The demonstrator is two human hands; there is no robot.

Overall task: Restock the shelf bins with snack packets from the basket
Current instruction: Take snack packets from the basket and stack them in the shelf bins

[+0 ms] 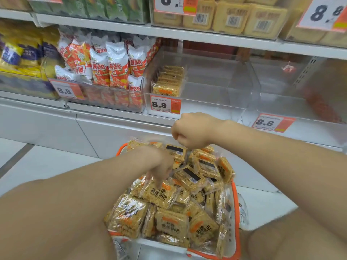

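Note:
A clear basket with an orange rim (235, 201) sits low in front of me, heaped with golden rice-cracker packets (169, 222). My left hand (162, 168) reaches down into the heap, and its straight fingertips touch the top packet (159, 195). My right hand (189, 131) hovers above the basket's far end with its fingers curled and nothing in it. On the shelf just beyond, a clear bin (206, 106) holds a single row of the same packets (169, 81) along its left side. The rest of that bin is bare.
Left of this bin stands a bin of red and white snack bags (112, 70), with yellow and blue bags (20, 53) further left. Another clear bin (300, 109) is at the right. Orange 8.8 price tags (165, 105) hang on the bin fronts. A shelf of pale packets (232, 17) runs above.

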